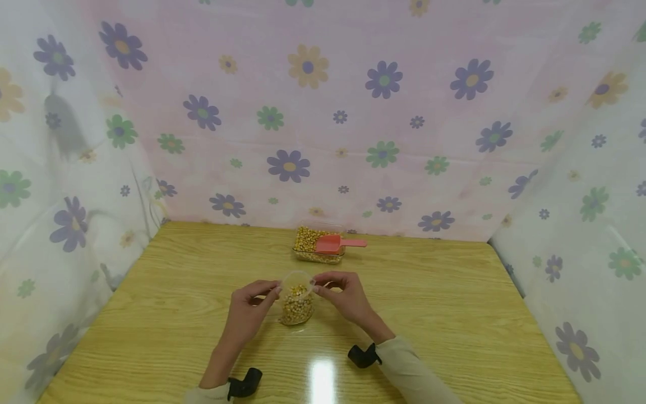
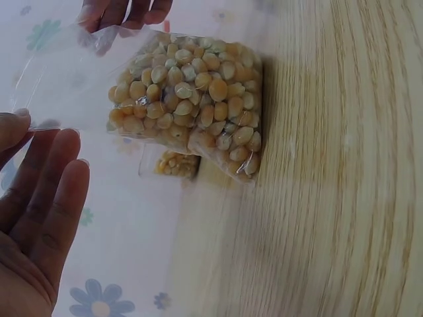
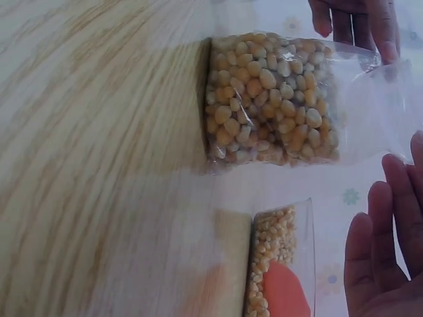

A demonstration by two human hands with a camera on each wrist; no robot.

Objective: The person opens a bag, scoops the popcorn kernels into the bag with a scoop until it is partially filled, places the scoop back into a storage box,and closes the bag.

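Note:
A clear plastic bag (image 1: 298, 307) part filled with corn kernels (image 2: 192, 92) stands upright on the table, its mouth spread into a round opening. On one side of that opening my left hand (image 1: 247, 311) pinches the rim between thumb and fingers. My right hand (image 1: 348, 297) pinches the opposite side of the rim in the same way. Both wrist views show the bag's see-through upper part stretched between the two hands, above the kernels.
Behind the bag sits a clear rectangular container (image 1: 318, 258) of corn kernels, with a red scoop (image 1: 330, 244) lying in it and its handle jutting right. The wooden table (image 1: 444, 314) is bordered by flowered cloth (image 1: 343, 134) at the back and sides.

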